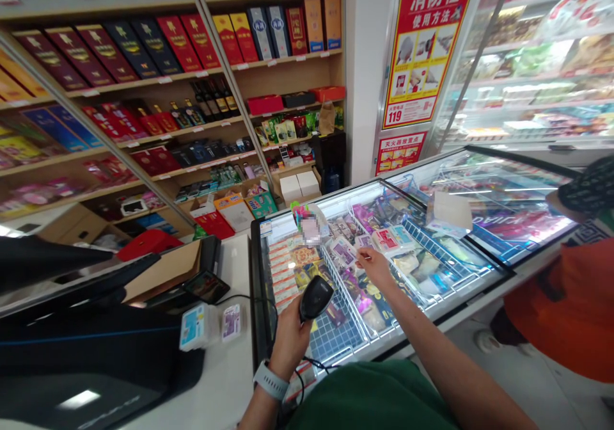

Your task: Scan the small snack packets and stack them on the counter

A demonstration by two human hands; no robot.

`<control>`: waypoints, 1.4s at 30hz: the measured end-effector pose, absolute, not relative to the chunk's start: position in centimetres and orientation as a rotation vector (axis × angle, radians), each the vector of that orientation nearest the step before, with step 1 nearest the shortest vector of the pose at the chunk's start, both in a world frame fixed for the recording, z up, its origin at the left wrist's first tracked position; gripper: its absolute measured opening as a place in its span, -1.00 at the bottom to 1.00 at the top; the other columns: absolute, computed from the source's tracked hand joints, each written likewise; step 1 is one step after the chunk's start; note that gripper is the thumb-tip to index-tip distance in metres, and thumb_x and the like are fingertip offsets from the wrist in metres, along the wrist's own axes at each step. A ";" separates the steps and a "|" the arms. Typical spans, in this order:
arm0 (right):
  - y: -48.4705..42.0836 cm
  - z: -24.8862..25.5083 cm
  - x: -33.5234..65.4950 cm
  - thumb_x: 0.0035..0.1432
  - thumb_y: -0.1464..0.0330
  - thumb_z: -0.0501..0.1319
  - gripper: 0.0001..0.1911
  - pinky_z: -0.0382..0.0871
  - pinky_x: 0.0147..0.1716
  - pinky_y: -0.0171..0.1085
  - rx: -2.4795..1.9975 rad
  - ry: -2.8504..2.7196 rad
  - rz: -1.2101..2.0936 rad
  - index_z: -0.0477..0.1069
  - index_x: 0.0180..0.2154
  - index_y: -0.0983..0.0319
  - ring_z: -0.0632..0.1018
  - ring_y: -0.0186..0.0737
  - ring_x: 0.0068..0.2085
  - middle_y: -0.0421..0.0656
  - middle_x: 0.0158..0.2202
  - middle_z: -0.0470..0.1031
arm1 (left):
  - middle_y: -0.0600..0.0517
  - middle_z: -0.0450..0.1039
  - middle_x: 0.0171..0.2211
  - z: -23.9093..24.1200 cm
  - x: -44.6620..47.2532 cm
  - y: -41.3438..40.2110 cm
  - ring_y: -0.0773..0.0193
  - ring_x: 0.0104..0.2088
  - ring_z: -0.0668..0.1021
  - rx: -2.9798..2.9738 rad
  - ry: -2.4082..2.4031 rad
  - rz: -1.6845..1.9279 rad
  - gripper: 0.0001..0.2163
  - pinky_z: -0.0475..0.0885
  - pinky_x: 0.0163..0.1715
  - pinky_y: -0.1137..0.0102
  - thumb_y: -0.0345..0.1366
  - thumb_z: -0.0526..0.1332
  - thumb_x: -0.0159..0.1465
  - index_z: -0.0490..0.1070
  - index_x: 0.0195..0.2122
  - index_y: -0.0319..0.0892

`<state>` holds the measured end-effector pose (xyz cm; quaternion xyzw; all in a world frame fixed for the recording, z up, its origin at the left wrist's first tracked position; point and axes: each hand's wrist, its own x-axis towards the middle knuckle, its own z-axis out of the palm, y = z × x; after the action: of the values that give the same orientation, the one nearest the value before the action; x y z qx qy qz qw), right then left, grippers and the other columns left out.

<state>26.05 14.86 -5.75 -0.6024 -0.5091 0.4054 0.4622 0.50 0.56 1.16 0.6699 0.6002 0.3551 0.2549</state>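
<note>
My left hand (290, 333), with a watch on its wrist, is wrapped round a black handheld barcode scanner (316, 298) over the chest freezer. To its right, my right hand (373, 266) pinches the near edge of a small clear pack with a purple-and-white label (342, 251). The scanner's head is tilted up toward that pack, a short way apart from it. Beyond my right hand, packs with red and blue labels (393, 239) sit on the freezer's glass top. On the counter at left are a blue-labelled stack of packs (192, 327) and a purple-labelled pack (231, 322).
Wire baskets of frozen goods show through the freezer glass (336, 347). A whitish box (449, 211) rests on the freezer. Dark checkout equipment (96, 359) fills the left side. A person in orange (566, 308) stands at right. Stocked shelves (230, 119) line the back.
</note>
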 end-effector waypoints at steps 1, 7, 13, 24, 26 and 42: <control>14.9 -5.8 26.1 0.13 0.22 0.20 -0.78 0.60 -0.26 -0.17 -1.479 -1.255 0.995 0.49 -0.26 0.21 0.67 -0.15 -0.39 -0.14 -0.38 0.61 | -0.10 0.59 -0.04 1.1 0.5 0.6 0.06 0.00 0.60 1.817 1.637 0.958 -0.55 0.49 0.05 0.13 -0.55 0.13 0.11 0.43 0.04 -0.18; 14.8 -5.6 26.1 0.13 0.22 0.20 -0.78 0.59 -0.26 -0.17 -1.477 -1.260 0.995 0.50 -0.27 0.21 0.67 -0.13 -0.38 -0.13 -0.37 0.62 | -0.09 0.60 -0.07 0.9 0.5 0.6 0.05 -0.01 0.60 1.764 1.672 0.916 -0.57 0.48 0.05 0.11 -0.55 0.15 0.09 0.44 0.00 -0.17; 14.8 -5.8 26.1 0.13 0.21 0.19 -0.77 0.59 -0.26 -0.18 -1.493 -1.267 0.982 0.49 -0.24 0.20 0.67 -0.14 -0.37 -0.14 -0.38 0.61 | -0.11 0.56 -0.01 0.7 0.4 0.5 0.06 0.03 0.58 1.779 1.659 0.928 -0.57 0.44 0.10 0.08 -0.52 0.14 0.13 0.42 0.04 -0.18; 14.3 -5.0 26.1 0.08 0.21 0.22 -0.77 0.59 -0.22 -0.15 -1.475 -1.165 1.025 0.47 -0.25 0.20 0.67 -0.13 -0.37 -0.16 -0.38 0.60 | -0.12 0.55 0.01 0.7 0.6 0.1 0.05 0.07 0.55 1.735 1.623 0.974 -0.54 0.41 0.15 0.08 -0.51 0.15 0.13 0.40 0.09 -0.19; 14.2 -5.2 25.7 0.06 0.22 0.23 -0.77 0.60 -0.22 -0.13 -1.432 -1.126 1.087 0.46 -0.26 0.20 0.67 -0.12 -0.36 -0.16 -0.39 0.60 | -0.12 0.55 0.01 1.0 0.5 -0.1 0.05 0.07 0.56 1.726 1.608 0.991 -0.54 0.41 0.15 0.09 -0.51 0.15 0.14 0.40 0.09 -0.19; 14.0 -6.0 19.3 -0.11 0.33 0.38 -0.78 0.54 -0.24 -0.20 -1.297 -0.939 1.348 0.49 -0.35 0.25 0.63 -0.18 -0.42 -0.20 -0.46 0.57 | -0.14 0.53 0.04 2.0 -0.8 -1.0 0.03 0.09 0.54 1.651 1.545 1.106 -0.59 0.41 0.14 0.10 -0.47 0.15 0.17 0.41 0.07 -0.19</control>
<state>19.32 13.99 -6.01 -0.5365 -0.3885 0.5574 0.5006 -0.79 -1.03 1.97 0.6241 0.5841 0.4181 0.3072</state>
